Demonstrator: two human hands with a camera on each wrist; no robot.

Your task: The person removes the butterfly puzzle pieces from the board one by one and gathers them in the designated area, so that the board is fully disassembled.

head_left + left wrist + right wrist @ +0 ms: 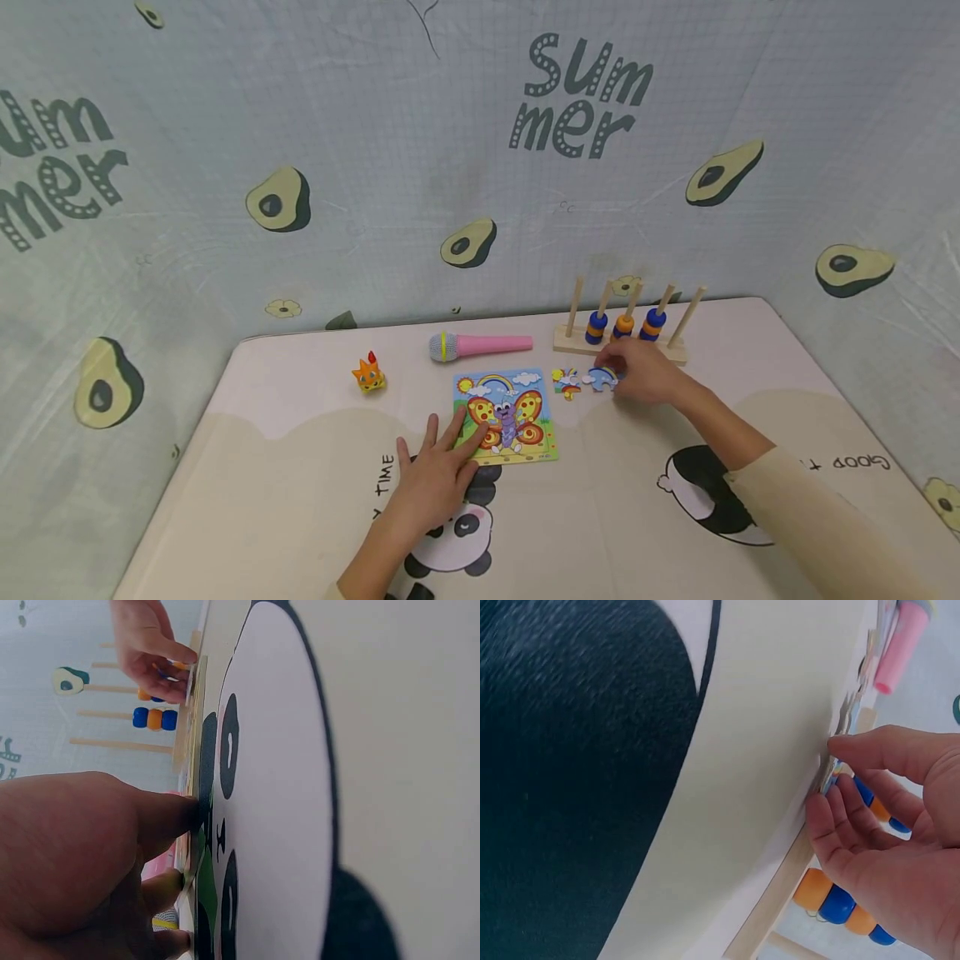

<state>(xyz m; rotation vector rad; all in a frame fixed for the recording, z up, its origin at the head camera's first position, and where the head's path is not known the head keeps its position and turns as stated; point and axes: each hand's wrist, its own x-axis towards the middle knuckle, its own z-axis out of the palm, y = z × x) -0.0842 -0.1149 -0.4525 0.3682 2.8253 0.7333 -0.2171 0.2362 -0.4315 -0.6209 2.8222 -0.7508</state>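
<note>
A butterfly puzzle board point(506, 417) lies on the table, its picture facing up. My left hand point(435, 483) rests with spread fingers on the board's left edge and the cloth beside it. To the right of the board are a small colourful puzzle piece point(567, 382) and a rainbow-and-cloud piece point(600, 379). My right hand point(647, 372) is at the rainbow piece's right side; in the right wrist view, the thumb and fingers of the right hand point(885, 802) pinch a thin piece point(827, 780) at the table surface.
Behind the right hand stands a wooden peg rack point(570, 340) with blue and orange beads. A pink toy microphone point(495, 344) lies behind the board. An orange-and-yellow figurine point(370, 375) stands at the left. A patterned cloth wall point(360, 250) rises behind the table.
</note>
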